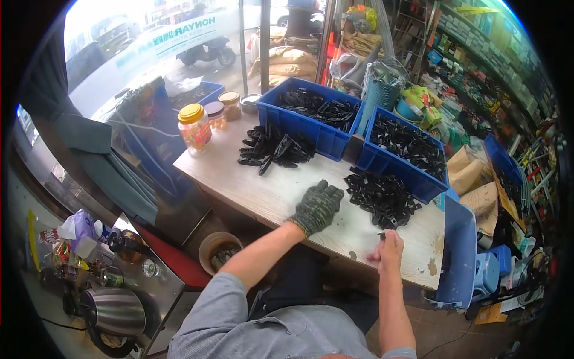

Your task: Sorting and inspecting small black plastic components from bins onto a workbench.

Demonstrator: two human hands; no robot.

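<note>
Fingers (pixel 387 238) of the bare right hand (pixel 387 251) are pinched on a small black plastic part (pixel 382 236) just above the near edge of the wooden table (pixel 263 191), while the gloved left hand (pixel 315 206) lies loosely curled and empty on the tabletop beside the nearer heap of black parts (pixel 381 197). Held so lightly and so near the edge, the part could slip and fall to the floor. It looks dark, flat and tiny, its shape too small to tell.
</note>
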